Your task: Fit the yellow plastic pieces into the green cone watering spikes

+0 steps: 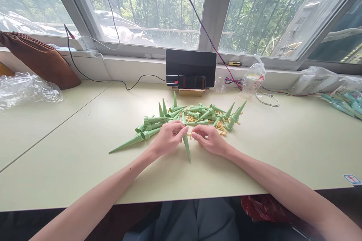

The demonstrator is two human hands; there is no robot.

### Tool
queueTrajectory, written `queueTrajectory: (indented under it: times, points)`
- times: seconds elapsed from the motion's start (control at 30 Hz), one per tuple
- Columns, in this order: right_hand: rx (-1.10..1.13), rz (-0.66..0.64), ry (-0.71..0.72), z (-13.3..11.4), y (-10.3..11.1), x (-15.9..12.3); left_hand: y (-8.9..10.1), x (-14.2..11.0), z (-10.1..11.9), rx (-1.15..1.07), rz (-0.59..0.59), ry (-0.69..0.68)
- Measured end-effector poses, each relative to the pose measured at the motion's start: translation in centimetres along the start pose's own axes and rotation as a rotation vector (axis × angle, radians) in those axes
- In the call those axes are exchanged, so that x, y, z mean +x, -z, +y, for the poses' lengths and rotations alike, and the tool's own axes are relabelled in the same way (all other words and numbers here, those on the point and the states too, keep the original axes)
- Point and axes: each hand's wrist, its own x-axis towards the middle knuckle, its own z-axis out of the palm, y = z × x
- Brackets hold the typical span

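My left hand [170, 135] is closed on a green plastic watering spike [187, 150], whose point hangs down toward me. Opposite it, my right hand [209, 139] pinches a small yellow valve piece [190, 134] beside the spike's upper part. Whether the valve is seated in the spike I cannot tell. Just beyond both hands lies a heap of similar green spikes [158, 119], some lying flat and some standing point up. Loose yellow valve pieces [222, 131] are scattered among them. One long spike [127, 145] lies to the left of my left hand.
A black tablet [190, 64] with a phone [192, 82] before it leans at the window side. Clear plastic packaging [28, 90] and a brown bag [42, 58] lie left. Plastic bags [254, 77], a coiled white cable [268, 100] and light-green pieces [346, 101] are right.
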Motion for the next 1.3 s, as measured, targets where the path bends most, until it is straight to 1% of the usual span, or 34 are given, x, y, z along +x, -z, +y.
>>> queueTrajectory:
  times: [0.17,0.57,0.83,1.3]
  points:
    - [0.003,0.018,0.019,0.00,0.05,-0.03,-0.03,0.05,0.05,0.004,0.004,0.000]
    - [-0.049,-0.005,0.021,0.13,-0.04,0.09,-0.05,0.06,0.00,-0.001,-0.005,-0.016]
    - [0.012,0.020,-0.007,0.36,-0.05,-0.05,-0.12,0.03,-0.01,0.007,0.011,-0.007]
    - [-0.021,0.004,-0.002,0.13,-0.03,0.07,-0.22,0.03,-0.06,-0.009,0.000,-0.019]
